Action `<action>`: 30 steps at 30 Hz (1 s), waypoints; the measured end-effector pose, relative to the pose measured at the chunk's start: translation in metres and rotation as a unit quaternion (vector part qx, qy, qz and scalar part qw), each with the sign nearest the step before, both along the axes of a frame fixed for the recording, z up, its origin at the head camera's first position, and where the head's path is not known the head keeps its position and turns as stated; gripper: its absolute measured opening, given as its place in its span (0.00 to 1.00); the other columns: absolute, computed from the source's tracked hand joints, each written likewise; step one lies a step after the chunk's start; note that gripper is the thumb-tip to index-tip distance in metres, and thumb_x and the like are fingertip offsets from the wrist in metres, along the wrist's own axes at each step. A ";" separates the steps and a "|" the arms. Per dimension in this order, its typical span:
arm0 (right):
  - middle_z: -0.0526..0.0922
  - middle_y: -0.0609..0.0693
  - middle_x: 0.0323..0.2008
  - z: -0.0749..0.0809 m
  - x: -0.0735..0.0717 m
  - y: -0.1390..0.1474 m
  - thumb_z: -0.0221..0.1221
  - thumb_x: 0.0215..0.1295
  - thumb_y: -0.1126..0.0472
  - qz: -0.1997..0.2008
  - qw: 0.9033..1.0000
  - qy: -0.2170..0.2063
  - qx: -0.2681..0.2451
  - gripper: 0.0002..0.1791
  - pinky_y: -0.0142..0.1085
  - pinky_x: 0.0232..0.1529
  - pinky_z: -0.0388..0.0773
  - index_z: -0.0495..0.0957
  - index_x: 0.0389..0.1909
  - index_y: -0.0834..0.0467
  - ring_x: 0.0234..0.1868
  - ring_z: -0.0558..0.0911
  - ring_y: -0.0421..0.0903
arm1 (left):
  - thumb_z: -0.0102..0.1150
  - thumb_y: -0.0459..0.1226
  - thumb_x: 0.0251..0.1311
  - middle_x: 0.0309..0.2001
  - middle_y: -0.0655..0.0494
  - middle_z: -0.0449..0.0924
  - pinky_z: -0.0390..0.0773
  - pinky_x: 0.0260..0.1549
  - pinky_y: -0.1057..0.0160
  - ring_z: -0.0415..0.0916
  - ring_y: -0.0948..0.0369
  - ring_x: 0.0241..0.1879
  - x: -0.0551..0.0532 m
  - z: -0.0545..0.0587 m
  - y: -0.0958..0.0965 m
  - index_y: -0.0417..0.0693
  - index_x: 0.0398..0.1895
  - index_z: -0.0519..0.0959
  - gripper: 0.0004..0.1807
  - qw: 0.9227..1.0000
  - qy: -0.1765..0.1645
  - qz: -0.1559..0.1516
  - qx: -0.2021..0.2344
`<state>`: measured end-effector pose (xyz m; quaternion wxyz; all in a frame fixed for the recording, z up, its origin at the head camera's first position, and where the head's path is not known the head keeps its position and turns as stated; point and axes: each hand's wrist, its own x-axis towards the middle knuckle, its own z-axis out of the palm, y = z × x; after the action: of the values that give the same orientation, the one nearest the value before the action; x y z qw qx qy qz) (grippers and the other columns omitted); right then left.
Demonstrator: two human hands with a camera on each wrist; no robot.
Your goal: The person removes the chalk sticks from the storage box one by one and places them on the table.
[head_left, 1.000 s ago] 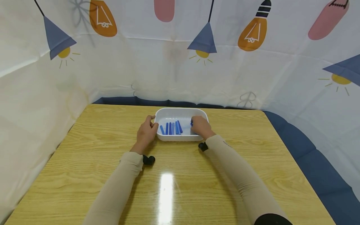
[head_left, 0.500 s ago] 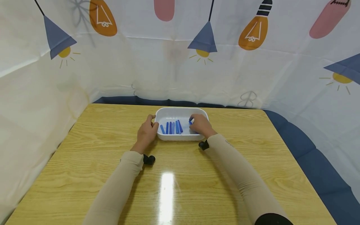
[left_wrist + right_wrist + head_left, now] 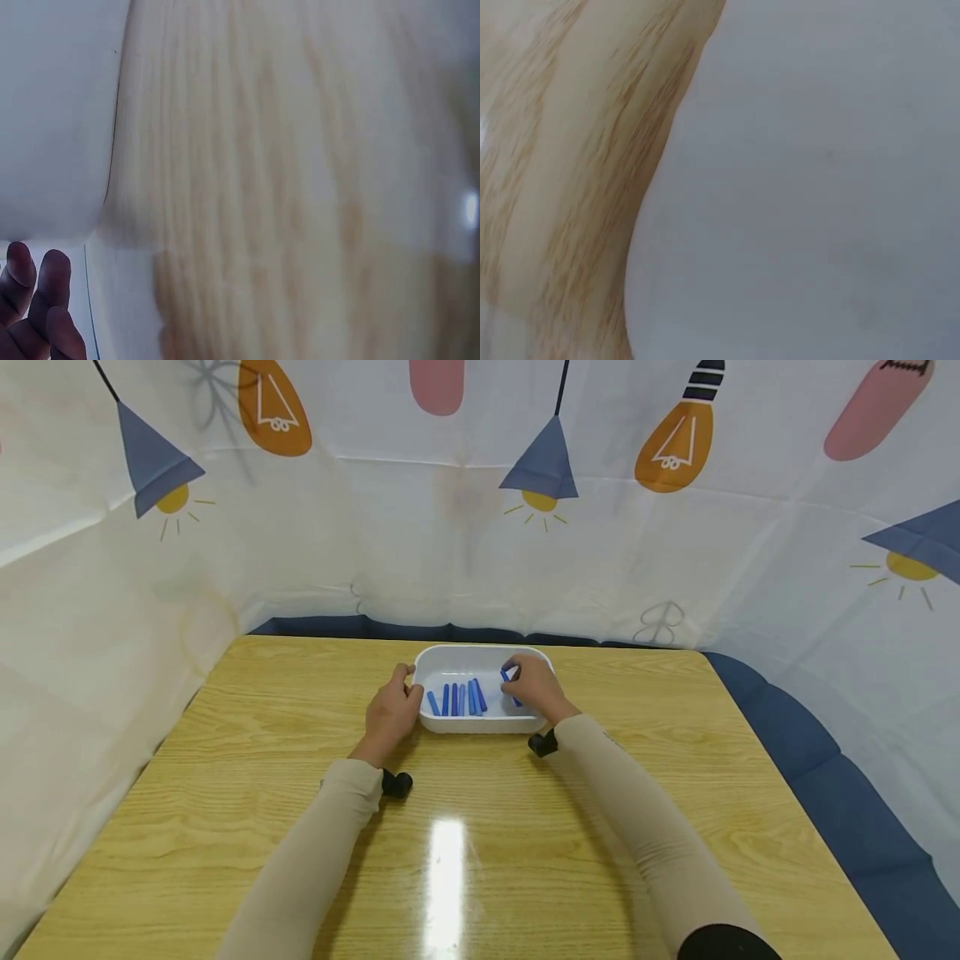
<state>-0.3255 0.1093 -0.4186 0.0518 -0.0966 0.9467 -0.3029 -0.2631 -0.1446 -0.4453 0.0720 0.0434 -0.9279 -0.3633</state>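
Note:
A white plastic tray (image 3: 483, 725) stands at the far middle of the table. Several thin blue sticks (image 3: 454, 700) of differing shades lie in its left half, mostly side by side; their exact kind is too small to tell. At the tray's left end my left hand (image 3: 390, 708) grips the rim, and its fingertips (image 3: 54, 277) show beside the white wall in the left wrist view. Over the tray's right half, my right hand (image 3: 538, 687) pinches another blue stick (image 3: 505, 676) between thumb and fingers. The right wrist view holds only the tray's outer wall (image 3: 780, 187) and wood.
The wooden table (image 3: 480, 860) carries a bright light reflection near its front. Behind it hangs a white cloth (image 3: 420, 543) printed with lamps and bulbs. Dark blue padding (image 3: 795, 752) runs along the right side.
My right hand has risen a little from the tray's floor and shifted slightly away from me, and more of the blue stick now shows in its fingers. The left hand stays put.

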 end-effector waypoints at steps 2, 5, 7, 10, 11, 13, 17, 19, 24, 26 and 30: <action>0.83 0.52 0.37 0.000 0.000 0.000 0.64 0.56 0.59 -0.007 1.000 0.007 -0.021 0.20 0.37 0.33 0.79 0.78 0.51 0.56 0.35 0.82 0.46 | 0.41 0.48 0.64 0.32 0.51 0.75 0.66 0.28 0.59 0.71 0.53 0.29 -0.001 0.000 0.000 0.54 0.64 0.65 0.26 1.000 -0.004 0.002 0.001; 0.83 0.52 0.37 0.000 0.000 0.000 0.64 0.56 0.59 -0.016 0.999 0.017 -0.045 0.20 0.37 0.34 0.79 0.77 0.51 0.57 0.34 0.82 0.46 | 0.42 0.48 0.65 0.32 0.51 0.75 0.67 0.28 0.59 0.71 0.53 0.30 -0.001 0.001 0.002 0.53 0.64 0.65 0.25 1.000 -0.011 0.003 0.005; 0.83 0.52 0.37 0.000 0.000 0.000 0.64 0.56 0.59 -0.021 0.998 0.016 -0.053 0.20 0.37 0.33 0.79 0.78 0.51 0.56 0.33 0.82 0.46 | 0.42 0.47 0.65 0.32 0.51 0.74 0.67 0.28 0.60 0.71 0.53 0.30 -0.001 0.002 0.003 0.52 0.64 0.65 0.25 1.000 -0.016 0.004 0.005; 0.82 0.52 0.37 0.000 0.001 0.000 0.64 0.57 0.59 -0.028 0.997 0.013 -0.066 0.19 0.37 0.33 0.78 0.78 0.51 0.55 0.33 0.82 0.46 | 0.43 0.46 0.65 0.31 0.51 0.73 0.67 0.27 0.60 0.70 0.54 0.29 0.000 0.005 0.004 0.50 0.64 0.65 0.25 1.000 -0.019 0.003 -0.002; 0.82 0.52 0.37 0.000 0.001 0.000 0.64 0.57 0.59 -0.030 0.997 0.012 -0.071 0.19 0.37 0.33 0.78 0.78 0.50 0.55 0.32 0.81 0.46 | 0.43 0.46 0.65 0.31 0.51 0.73 0.67 0.26 0.60 0.70 0.54 0.28 0.000 0.006 0.005 0.49 0.64 0.65 0.25 1.000 -0.019 0.003 -0.006; 0.82 0.52 0.37 0.002 0.002 0.000 0.64 0.57 0.59 -0.033 0.997 0.015 -0.075 0.19 0.37 0.33 0.78 0.78 0.51 0.54 0.32 0.81 0.47 | 0.44 0.46 0.65 0.30 0.51 0.72 0.67 0.25 0.61 0.69 0.54 0.27 0.001 0.008 0.005 0.48 0.64 0.65 0.25 1.000 -0.018 0.005 -0.011; 0.82 0.53 0.37 0.004 0.006 0.001 0.63 0.57 0.58 -0.038 0.995 0.036 -0.082 0.18 0.38 0.33 0.76 0.78 0.50 0.53 0.33 0.80 0.47 | 0.44 0.46 0.64 0.29 0.51 0.71 0.66 0.24 0.61 0.69 0.54 0.26 0.000 0.010 0.006 0.48 0.64 0.66 0.26 1.000 -0.017 0.012 -0.007; 0.82 0.52 0.37 0.006 0.007 0.001 0.63 0.57 0.58 -0.043 0.995 0.046 -0.084 0.19 0.37 0.32 0.75 0.79 0.51 0.52 0.33 0.80 0.47 | 0.45 0.46 0.63 0.29 0.51 0.71 0.66 0.24 0.61 0.69 0.55 0.26 0.000 0.009 0.007 0.49 0.64 0.66 0.26 1.000 -0.017 0.018 0.003; 0.82 0.52 0.38 0.009 0.010 0.002 0.62 0.57 0.57 -0.055 0.992 0.062 -0.090 0.19 0.35 0.29 0.75 0.78 0.51 0.50 0.31 0.79 0.47 | 0.47 0.46 0.62 0.30 0.53 0.71 0.66 0.23 0.62 0.68 0.56 0.26 0.000 0.006 0.008 0.51 0.64 0.68 0.27 0.999 -0.017 0.036 0.038; 0.82 0.52 0.37 0.011 0.010 0.003 0.62 0.57 0.57 -0.059 0.991 0.071 -0.096 0.19 0.35 0.27 0.75 0.78 0.51 0.50 0.29 0.80 0.47 | 0.47 0.46 0.61 0.30 0.53 0.71 0.65 0.23 0.62 0.68 0.56 0.26 -0.001 0.005 0.008 0.52 0.64 0.68 0.27 0.998 -0.016 0.039 0.046; 0.82 0.52 0.37 0.014 0.010 0.007 0.62 0.57 0.57 -0.066 0.989 0.076 -0.105 0.19 0.35 0.27 0.75 0.78 0.52 0.50 0.27 0.80 0.47 | 0.47 0.46 0.61 0.30 0.53 0.71 0.65 0.23 0.63 0.68 0.56 0.26 0.000 0.005 0.008 0.52 0.64 0.68 0.27 0.998 -0.017 0.042 0.053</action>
<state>-0.3154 0.1164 -0.4049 -0.0511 -0.0620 0.9150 -0.3953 -0.2632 -0.1363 -0.4398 0.0691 0.0926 -0.9057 -0.4079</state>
